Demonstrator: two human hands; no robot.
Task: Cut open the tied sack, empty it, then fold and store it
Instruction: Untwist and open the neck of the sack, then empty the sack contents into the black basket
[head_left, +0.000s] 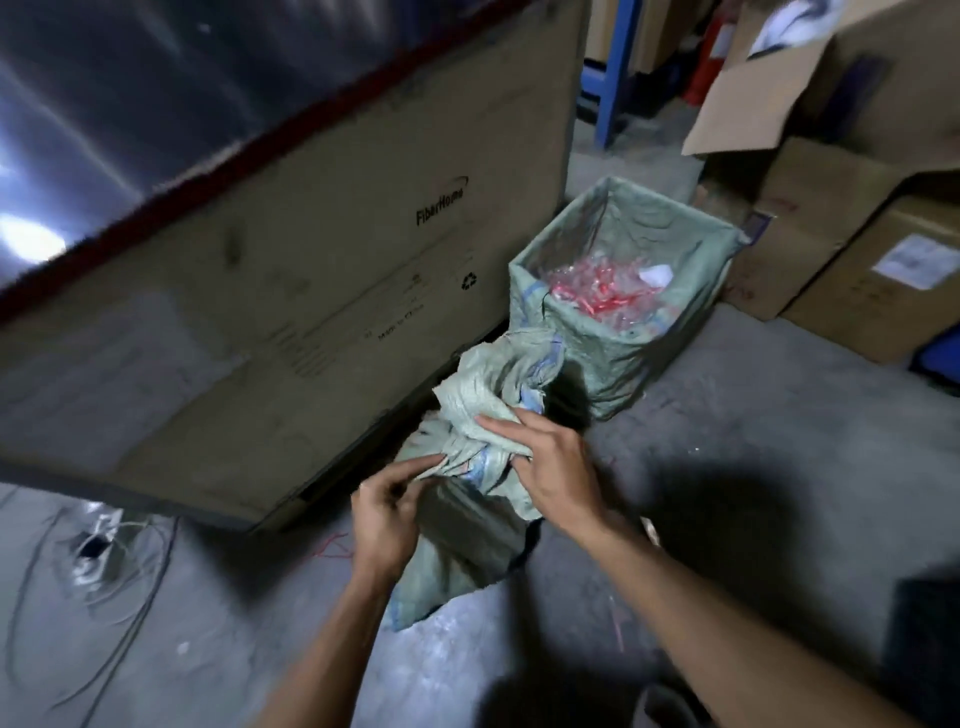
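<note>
A crumpled green woven sack (467, 551) hangs limp in front of me, its lower end touching the concrete floor. My left hand (387, 514) pinches a bunched fold on the sack's left side. My right hand (550, 467) grips the gathered top of the sack, fingers spread over the cloth. Beyond them stands a second green sack (623, 343), open and square-mouthed, holding red and clear plastic pieces (608, 291).
A large cardboard crate marked FiberHome (260, 291) stands close on the left. Stacked cardboard boxes (841, 218) fill the right. Loose cables (104, 561) lie on the floor at left. A blue rack post (618, 67) stands behind.
</note>
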